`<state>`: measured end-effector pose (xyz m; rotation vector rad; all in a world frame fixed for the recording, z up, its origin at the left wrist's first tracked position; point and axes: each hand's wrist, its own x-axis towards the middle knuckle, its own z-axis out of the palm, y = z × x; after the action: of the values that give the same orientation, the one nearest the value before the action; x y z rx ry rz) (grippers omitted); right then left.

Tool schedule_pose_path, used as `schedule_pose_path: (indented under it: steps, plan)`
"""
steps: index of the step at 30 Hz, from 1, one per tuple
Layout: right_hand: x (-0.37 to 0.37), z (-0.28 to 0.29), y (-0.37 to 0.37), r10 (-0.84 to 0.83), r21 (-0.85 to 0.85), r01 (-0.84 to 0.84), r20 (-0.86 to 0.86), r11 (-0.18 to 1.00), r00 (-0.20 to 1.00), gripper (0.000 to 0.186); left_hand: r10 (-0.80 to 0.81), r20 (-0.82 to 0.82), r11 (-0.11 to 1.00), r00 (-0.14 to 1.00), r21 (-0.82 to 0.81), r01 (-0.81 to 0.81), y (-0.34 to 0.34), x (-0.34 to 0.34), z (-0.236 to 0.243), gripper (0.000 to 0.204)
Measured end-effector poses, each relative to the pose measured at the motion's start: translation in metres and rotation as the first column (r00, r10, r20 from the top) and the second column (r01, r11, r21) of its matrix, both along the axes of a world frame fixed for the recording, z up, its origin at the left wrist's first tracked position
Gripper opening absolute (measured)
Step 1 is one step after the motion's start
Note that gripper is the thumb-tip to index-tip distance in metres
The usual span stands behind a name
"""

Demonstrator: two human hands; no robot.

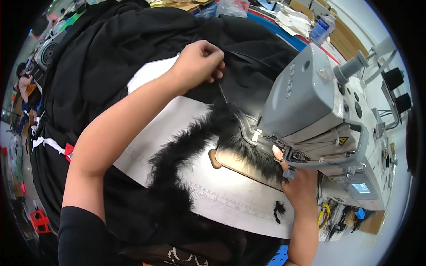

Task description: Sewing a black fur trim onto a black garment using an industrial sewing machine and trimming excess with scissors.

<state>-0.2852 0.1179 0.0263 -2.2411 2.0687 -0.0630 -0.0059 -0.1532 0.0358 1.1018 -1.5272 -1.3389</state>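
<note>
Nearest us, at the lower left, is our black short sleeve (84, 235), its arm reaching up across a white sewing table (213, 188) marked with a ruler scale. On the right side of the table lies a loose black tuft (279, 212). A strip of black fur trim (182, 148) curves up over the tabletop toward the needle area, then runs beside our right hand (298, 184). That hand is at the grey industrial sewing machine (306, 95), its thumb close to the needle area; the other fingers are mostly hidden, so we cannot tell what they grip. Farther up, our left hand (203, 63) is raised over black fabric (106, 48), fingers curled inward, near the upper end of a thin dark edge; we cannot tell whether it pinches this. The fabric spreads behind, with a clear plastic bag (233, 8) beyond. At far left a person (26, 84) is visible.
</note>
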Motion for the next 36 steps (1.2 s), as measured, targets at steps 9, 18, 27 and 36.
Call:
schedule_pose_path:
  steps: [9, 18, 27, 36]
  plan:
    - [0.052, 0.009, -0.003, 0.121, -0.345, -0.168, -0.152, 0.924, 0.981, 0.046, -0.231, 0.707, 0.213, 0.669, -0.634, 0.743, 0.078, 0.017, -0.006, 0.036]
    - [0.014, 0.003, -0.009, 0.176, -0.125, -0.137, 0.395, 0.983, 0.902, 0.033, -0.180, 0.827, 0.216, 0.532, -0.494, 0.842, 0.086, 0.023, 0.002, 0.026]
    - [0.028, 0.018, -0.004, 0.184, -0.089, -0.195, -0.115, 0.977, 0.976, 0.051, 0.028, 0.864, 0.165, 0.502, -0.499, 0.850, 0.115, 0.030, -0.004, 0.039]
    - [0.030, 0.012, -0.011, 0.369, -0.319, -0.337, 0.047, 0.886, 0.928, 0.019, -0.162, 0.864, -0.026, 0.476, -0.486, 0.874, 0.064, 0.020, 0.013, 0.029]
